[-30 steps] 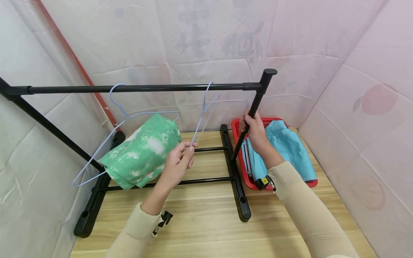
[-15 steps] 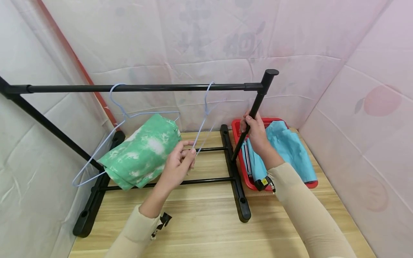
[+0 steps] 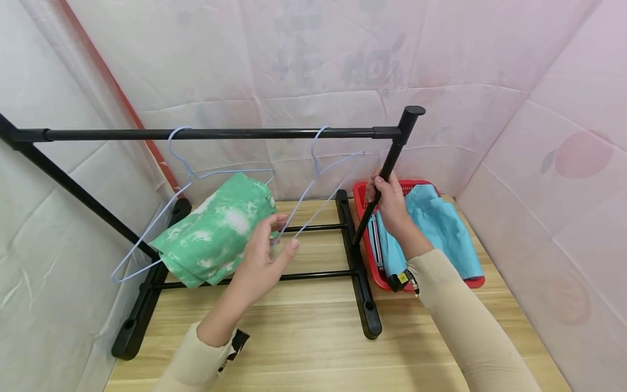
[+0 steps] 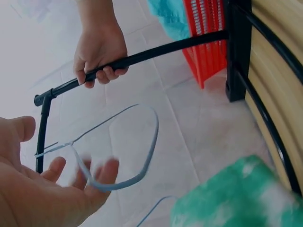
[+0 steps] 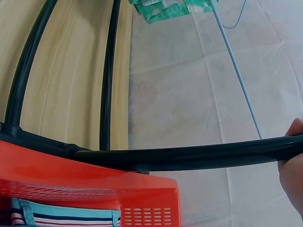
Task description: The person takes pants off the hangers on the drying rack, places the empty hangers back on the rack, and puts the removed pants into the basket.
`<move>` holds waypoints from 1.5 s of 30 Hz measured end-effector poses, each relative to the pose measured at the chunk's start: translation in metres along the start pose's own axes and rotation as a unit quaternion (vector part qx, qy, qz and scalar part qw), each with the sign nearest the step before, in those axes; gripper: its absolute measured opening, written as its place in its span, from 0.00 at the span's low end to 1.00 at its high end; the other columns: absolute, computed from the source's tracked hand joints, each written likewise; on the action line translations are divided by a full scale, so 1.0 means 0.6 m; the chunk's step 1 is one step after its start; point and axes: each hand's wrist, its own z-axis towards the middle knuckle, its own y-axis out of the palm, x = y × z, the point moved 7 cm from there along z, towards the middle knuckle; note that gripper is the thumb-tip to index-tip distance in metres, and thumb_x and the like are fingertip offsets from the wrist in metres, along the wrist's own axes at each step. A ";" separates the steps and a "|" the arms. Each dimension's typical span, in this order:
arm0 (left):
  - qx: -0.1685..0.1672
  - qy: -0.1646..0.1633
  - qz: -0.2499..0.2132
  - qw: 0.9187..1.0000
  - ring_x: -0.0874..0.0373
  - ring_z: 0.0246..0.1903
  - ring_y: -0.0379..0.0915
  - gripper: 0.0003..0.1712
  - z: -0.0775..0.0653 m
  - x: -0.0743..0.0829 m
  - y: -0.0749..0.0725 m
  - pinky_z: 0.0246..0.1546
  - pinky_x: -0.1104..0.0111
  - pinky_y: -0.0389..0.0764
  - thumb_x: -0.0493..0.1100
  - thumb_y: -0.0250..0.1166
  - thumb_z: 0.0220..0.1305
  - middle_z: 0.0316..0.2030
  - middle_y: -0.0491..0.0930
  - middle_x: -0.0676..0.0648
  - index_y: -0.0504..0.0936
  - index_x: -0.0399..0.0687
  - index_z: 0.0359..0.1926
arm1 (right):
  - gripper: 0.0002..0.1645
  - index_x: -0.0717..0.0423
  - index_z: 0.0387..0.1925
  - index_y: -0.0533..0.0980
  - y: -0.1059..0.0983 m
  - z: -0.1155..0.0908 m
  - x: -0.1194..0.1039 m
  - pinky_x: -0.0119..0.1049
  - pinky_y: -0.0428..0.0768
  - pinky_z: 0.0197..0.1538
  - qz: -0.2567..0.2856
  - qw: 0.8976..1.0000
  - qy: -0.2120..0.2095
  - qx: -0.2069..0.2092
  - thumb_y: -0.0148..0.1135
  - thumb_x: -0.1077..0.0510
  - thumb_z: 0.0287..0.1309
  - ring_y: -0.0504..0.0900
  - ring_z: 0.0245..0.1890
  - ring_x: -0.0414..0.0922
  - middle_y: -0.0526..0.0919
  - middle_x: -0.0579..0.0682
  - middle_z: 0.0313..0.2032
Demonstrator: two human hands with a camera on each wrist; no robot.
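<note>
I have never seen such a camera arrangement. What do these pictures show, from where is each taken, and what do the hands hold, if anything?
No machine is at work: a person works here bare-handed. The wide picture comes from a camera on the head; the other two come from cameras on the left and right wrists.

A black tubular clothes rack stands on a light wood-grain surface, with a red plastic basket of bright blue cloth beside it. On the rack, one thin, pale blue hanger carries a folded green cloth with white patches; a second pale blue hanger is bare.

The right hand grips the rack's black upright post. The left hand is at the bare hanger's lower end, fingers loose; whether they touch it is hard to tell.
</note>
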 end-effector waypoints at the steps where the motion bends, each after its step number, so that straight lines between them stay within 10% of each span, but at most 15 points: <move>1: 0.008 0.004 0.011 1.000 0.53 0.61 0.67 0.31 -0.001 0.002 -0.007 0.58 0.53 0.76 0.54 0.62 0.71 0.64 0.67 0.48 0.64 0.53 0.69 | 0.07 0.50 0.44 0.66 0.000 0.000 0.000 0.35 0.74 0.40 0.000 1.000 0.000 -0.001 0.43 0.52 0.78 0.70 0.30 0.46 0.70 0.50 0.30; 13: 0.070 0.040 0.027 0.996 0.54 0.65 0.65 0.28 -0.009 0.010 -0.100 0.57 0.56 0.78 0.40 0.64 0.70 0.65 0.69 0.45 0.67 0.45 0.68 | 0.07 0.50 0.44 0.66 -0.001 -0.002 0.000 0.34 0.73 0.38 0.015 1.000 -0.012 -0.002 0.44 0.53 0.78 0.70 0.29 0.45 0.70 0.51 0.29; 20: 0.143 0.086 0.068 0.984 0.55 0.60 0.71 0.25 -0.017 0.025 -0.172 0.51 0.74 0.78 0.34 0.64 0.67 0.58 0.76 0.44 0.71 0.38 0.63 | 0.07 0.50 0.43 0.67 0.004 -0.002 -0.001 0.35 0.72 0.38 0.009 1.000 -0.021 -0.005 0.44 0.52 0.78 0.70 0.29 0.46 0.70 0.51 0.28; 26: 0.229 0.127 0.144 0.954 0.49 0.53 0.74 0.22 -0.024 0.029 -0.232 0.53 0.77 0.72 0.38 0.64 0.65 0.52 0.80 0.40 0.76 0.33 0.57 | 0.07 0.50 0.43 0.67 0.003 -0.001 -0.001 0.35 0.72 0.38 0.008 1.000 -0.021 -0.006 0.44 0.52 0.78 0.69 0.30 0.46 0.69 0.51 0.29; 31: 0.279 0.166 0.235 0.916 0.37 0.51 0.73 0.25 -0.022 0.029 -0.263 0.63 0.56 0.63 0.48 0.60 0.64 0.48 0.81 0.34 0.79 0.30 0.52 | 0.07 0.51 0.43 0.66 0.004 0.000 0.000 0.35 0.71 0.37 0.013 1.000 -0.019 -0.007 0.43 0.53 0.79 0.69 0.29 0.46 0.69 0.51 0.28; 37: 0.263 0.148 0.341 0.890 0.29 0.57 0.67 0.33 -0.013 -0.002 -0.280 0.69 0.44 0.58 0.58 0.55 0.69 0.53 0.78 0.29 0.79 0.30 0.55 | 0.07 0.51 0.43 0.66 0.004 -0.001 -0.001 0.34 0.72 0.37 0.020 1.000 -0.020 -0.004 0.44 0.54 0.78 0.69 0.29 0.46 0.69 0.51 0.28; 45: 0.218 0.073 0.422 0.877 0.28 0.50 0.71 0.34 -0.016 -0.047 -0.287 0.42 0.35 0.74 0.56 0.64 0.64 0.53 0.78 0.30 0.75 0.35 0.62 | 0.06 0.51 0.43 0.67 0.005 -0.001 -0.001 0.36 0.71 0.36 0.027 0.999 -0.032 -0.007 0.44 0.55 0.78 0.68 0.29 0.47 0.69 0.52 0.28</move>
